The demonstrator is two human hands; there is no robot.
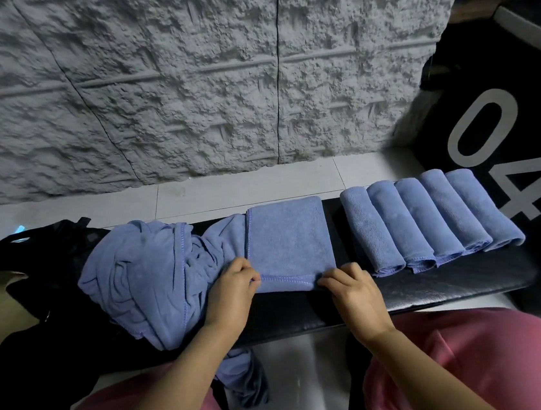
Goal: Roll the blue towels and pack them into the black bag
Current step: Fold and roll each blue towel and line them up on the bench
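A folded blue towel lies flat in the middle of the black padded bench. My left hand pinches its near left corner. My right hand pinches its near right corner. To the right, several rolled blue towels lie side by side on the bench. A loose heap of blue towels sits to the left, partly hanging over the bench's front edge. The black bag lies at the far left, partly under the heap.
A rough grey wall rises behind the bench, with white floor tiles between. A black block marked with large grey digits stands at the right. My knees in pink trousers sit below the bench.
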